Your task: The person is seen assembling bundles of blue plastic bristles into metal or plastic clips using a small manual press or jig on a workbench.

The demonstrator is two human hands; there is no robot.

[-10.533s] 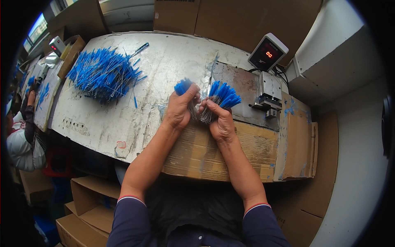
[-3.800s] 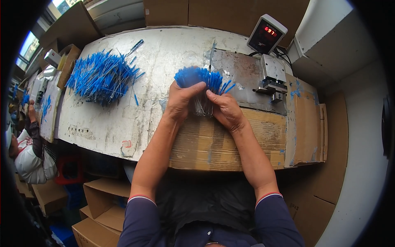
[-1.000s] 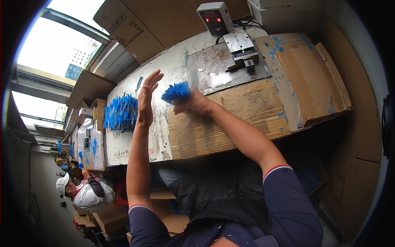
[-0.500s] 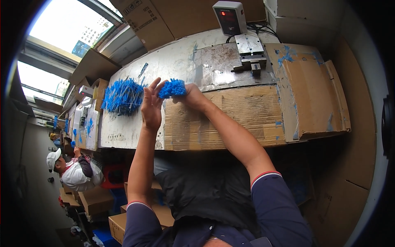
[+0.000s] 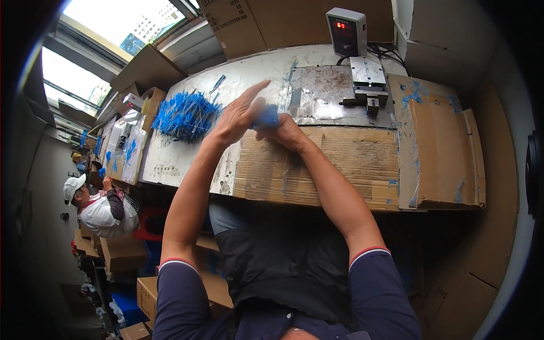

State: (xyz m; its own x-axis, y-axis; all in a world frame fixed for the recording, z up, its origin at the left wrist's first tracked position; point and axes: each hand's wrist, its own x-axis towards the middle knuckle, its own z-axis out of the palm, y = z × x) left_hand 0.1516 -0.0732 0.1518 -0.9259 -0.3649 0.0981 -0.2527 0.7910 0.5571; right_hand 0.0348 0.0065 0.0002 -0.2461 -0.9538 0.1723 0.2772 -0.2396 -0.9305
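My right hand (image 5: 288, 133) is closed round a tight bundle of thin blue-tipped sticks (image 5: 268, 117), held over the near edge of the bench. Against the bundle's left side is my left hand (image 5: 235, 120), its fingers stretched out and partly blurred. I cannot tell whether its palm touches the blue ends. To the left of that hand lies a loose heap of thin sticks with blue parts (image 5: 185, 116), pointing many ways.
A metal fixture (image 5: 369, 82) stands at the back right, before a white box with a red display (image 5: 346, 33). Flattened cardboard (image 5: 323, 167) covers the near bench. A blue pen-like tool (image 5: 217, 84) lies behind the heap. Another person (image 5: 105, 209) works at the far left.
My left hand has tilted from upright to slanting over toward the bundle. The whole view has shifted, and the red display shows a different reading. The right hand keeps its hold.
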